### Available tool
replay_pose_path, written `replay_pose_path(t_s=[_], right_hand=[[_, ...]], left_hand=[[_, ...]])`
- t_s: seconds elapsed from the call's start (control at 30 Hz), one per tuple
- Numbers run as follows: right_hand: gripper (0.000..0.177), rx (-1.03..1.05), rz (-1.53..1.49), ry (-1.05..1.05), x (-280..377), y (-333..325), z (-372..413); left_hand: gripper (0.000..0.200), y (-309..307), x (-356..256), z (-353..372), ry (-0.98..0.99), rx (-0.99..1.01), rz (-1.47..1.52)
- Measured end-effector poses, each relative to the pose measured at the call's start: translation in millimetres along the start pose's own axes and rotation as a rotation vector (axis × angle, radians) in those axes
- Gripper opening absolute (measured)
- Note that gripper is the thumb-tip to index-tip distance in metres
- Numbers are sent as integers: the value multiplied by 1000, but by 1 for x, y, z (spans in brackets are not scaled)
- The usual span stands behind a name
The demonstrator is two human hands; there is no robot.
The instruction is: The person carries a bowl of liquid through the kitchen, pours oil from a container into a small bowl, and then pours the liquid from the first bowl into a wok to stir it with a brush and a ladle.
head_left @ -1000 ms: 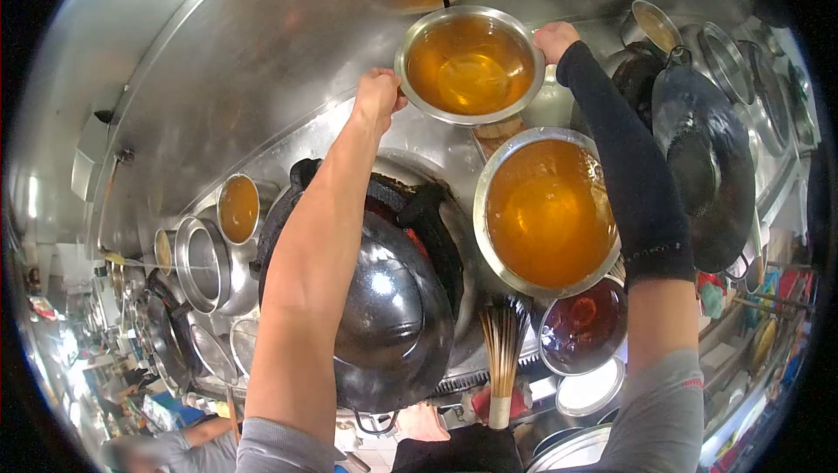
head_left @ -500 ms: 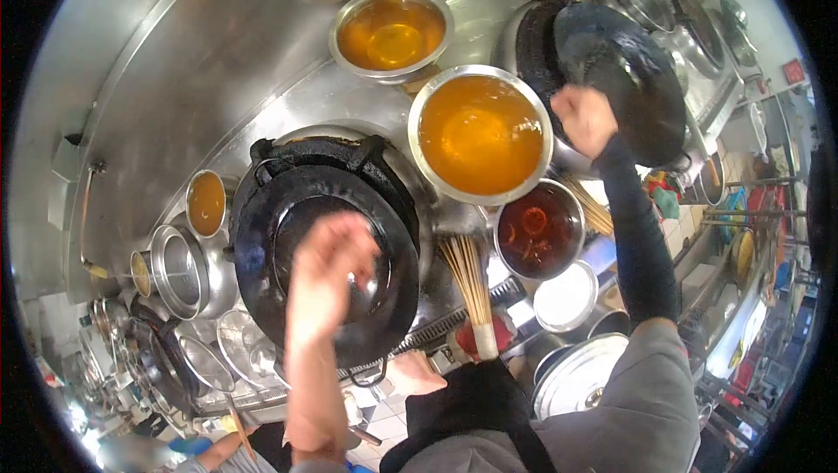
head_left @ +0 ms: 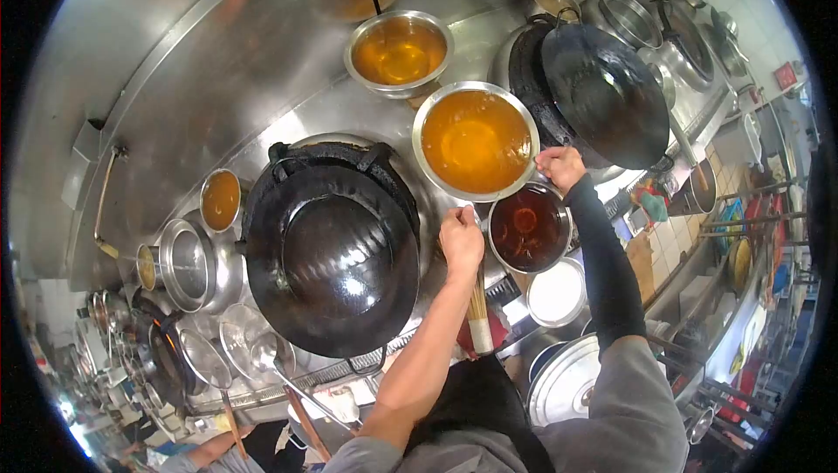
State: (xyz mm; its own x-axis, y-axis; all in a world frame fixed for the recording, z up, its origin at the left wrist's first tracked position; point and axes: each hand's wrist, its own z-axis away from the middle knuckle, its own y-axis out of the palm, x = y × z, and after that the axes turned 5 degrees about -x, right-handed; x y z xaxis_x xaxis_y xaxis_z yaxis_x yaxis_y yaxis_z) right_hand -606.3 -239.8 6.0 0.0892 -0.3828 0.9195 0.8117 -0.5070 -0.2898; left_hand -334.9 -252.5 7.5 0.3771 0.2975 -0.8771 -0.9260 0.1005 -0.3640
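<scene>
Filled with amber liquid, a metal bowl (head_left: pixel 421 157) stands between two black woks. My left hand (head_left: pixel 462 240) is closed with its fingertips at the bowl's near rim, above a bundle of thin sticks (head_left: pixel 479 320). At the right side of the rim, my right hand (head_left: pixel 561 167) has thumb and fingers pinched on the edge. Just below the bowl is a pot of dark red liquid (head_left: pixel 530 227). The large wok (head_left: pixel 336 255) lies left of my left hand, and a tilted wok (head_left: pixel 602 93) is beyond my right hand.
Another bowl of amber liquid (head_left: pixel 400 52) stands farther back. Strainers (head_left: pixel 206 356) and small metal pots (head_left: pixel 186 263) are at the left. A round white container (head_left: pixel 556 292) and a large lid (head_left: pixel 567 383) lie near my right sleeve. Part of another person's arm (head_left: pixel 214 449) shows lower left.
My left hand has moved right from over the large wok to the bowl's near rim. My right hand has come down from the tilted wok onto the bowl's edge. The view has shifted slightly.
</scene>
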Motion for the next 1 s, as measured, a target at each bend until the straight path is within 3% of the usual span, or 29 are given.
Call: replay_pose_path(t_s=[0.17,0.33,0.8,0.9,0.93,0.97,1.0], right_hand=[[18,-35,-143,139,-8,1,-3],[17,-118,-138,158,-2,9,4],[13,-104,-252,157,7,27,-15],[15,0,-133,86,0,13,-19],[24,-71,-10,0,4,6,-13],[36,-300,459,-174,8,-14,1],[45,-381,530,-266,47,-33,30]], left_hand=[[27,13,-8,-14,-11,-61,21],[25,16,-4,-13,7,-96,70],[24,10,-16,-40,-12,-95,68],[26,14,-1,-43,31,-104,128],[30,5,-8,-35,-106,-19,315],[33,-13,-11,-17,-161,69,293],[36,-42,-33,11,-202,166,283]])
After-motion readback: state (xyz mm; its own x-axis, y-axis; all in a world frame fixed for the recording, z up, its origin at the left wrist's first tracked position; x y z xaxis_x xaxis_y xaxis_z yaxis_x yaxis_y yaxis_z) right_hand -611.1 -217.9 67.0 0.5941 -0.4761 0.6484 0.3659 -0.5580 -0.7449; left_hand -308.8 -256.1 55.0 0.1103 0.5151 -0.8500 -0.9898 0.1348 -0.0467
